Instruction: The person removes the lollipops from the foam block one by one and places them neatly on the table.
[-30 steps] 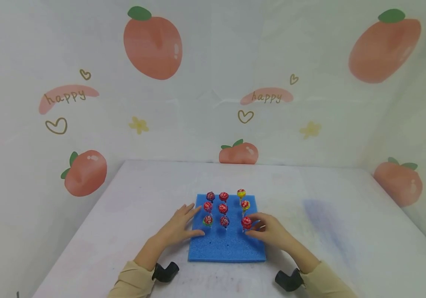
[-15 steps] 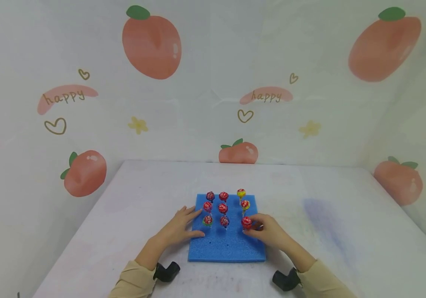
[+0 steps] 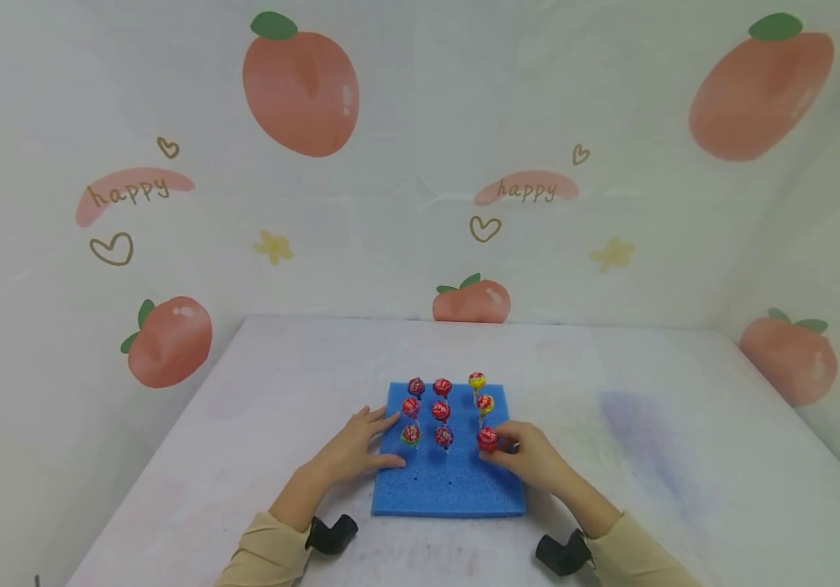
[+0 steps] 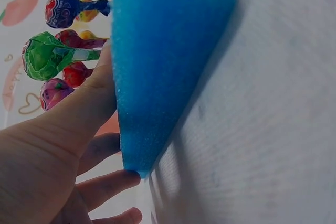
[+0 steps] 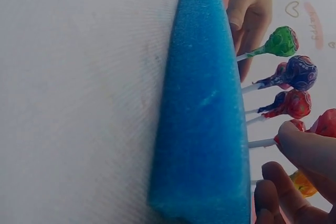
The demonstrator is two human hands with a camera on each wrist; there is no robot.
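Red lollipop (image 3: 488,439): stood nearest the person in the right-hand column on the blue foam board (image 3: 449,497), head up, stick down to the foam, long axis close to upright
Right hand (image 3: 532,456): pinched that lollipop between thumb and finger
Left hand (image 3: 352,446): lay with fingers spread, touching the board's left edge
Other lollipops (image 3: 440,411): eight, heads up, sticks down
Worktop (image 3: 302,350): whitish, beneath the board

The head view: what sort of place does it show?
Probably a staged tabletop corner: a white table, a fruit-print backdrop behind it, and a blue foam board bearing upright lollipops.
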